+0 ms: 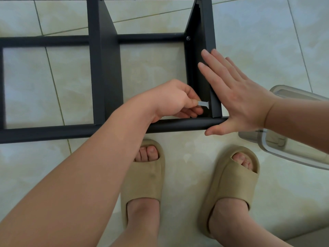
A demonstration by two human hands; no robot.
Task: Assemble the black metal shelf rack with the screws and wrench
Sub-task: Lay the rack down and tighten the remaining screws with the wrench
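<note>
Your left hand pinches the small wrench against the rack's side panel; your right hand, spread flat, braces that panel outside. Risk: a shallow pinch lets the wrench slip.

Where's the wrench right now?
Head view, centre: the wrench is pinched in the left hand, its tip against the inside of the right panel of the rack, just above the near tube; the right hand lies flat on that panel.
</note>
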